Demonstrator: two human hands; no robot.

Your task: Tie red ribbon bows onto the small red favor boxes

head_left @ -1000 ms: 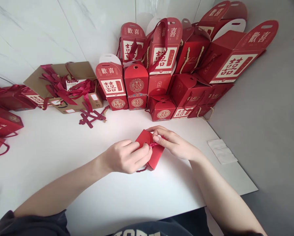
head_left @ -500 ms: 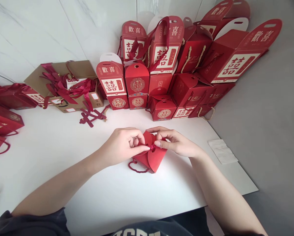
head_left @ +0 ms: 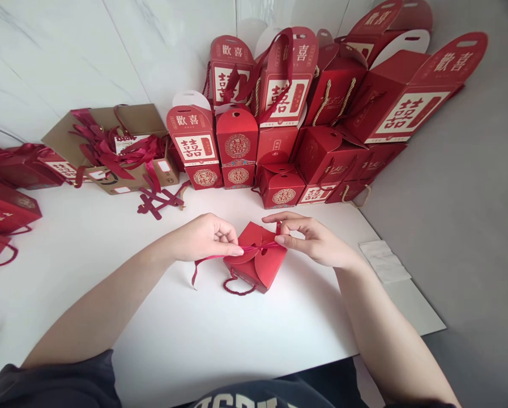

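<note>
A small red gift box (head_left: 267,272) with folded flaps stands on the white table before me. A dark red ribbon (head_left: 203,261) crosses its top through the holes, with a knot or twist at the middle. My left hand (head_left: 213,238) pinches the ribbon on the left, and its loose tail hangs down past the box's side. Over the box's right edge, my right hand (head_left: 311,238) pinches the other end between thumb and finger, its index finger stretched out. A twisted cord handle (head_left: 239,292) droops from the near left side of the box onto the table.
Stacked red gift boxes (head_left: 237,139) line the back wall. At back left is an open cardboard box (head_left: 141,182) heaped with ribbons; red cut pieces (head_left: 158,205) lie before it. More red boxes (head_left: 9,207) sit far left, a white tissue (head_left: 385,262) at right.
Both hands have moved apart from the box's middle, drawing the ribbon out across its top. The left tail now shows, and the box's top is less covered.
</note>
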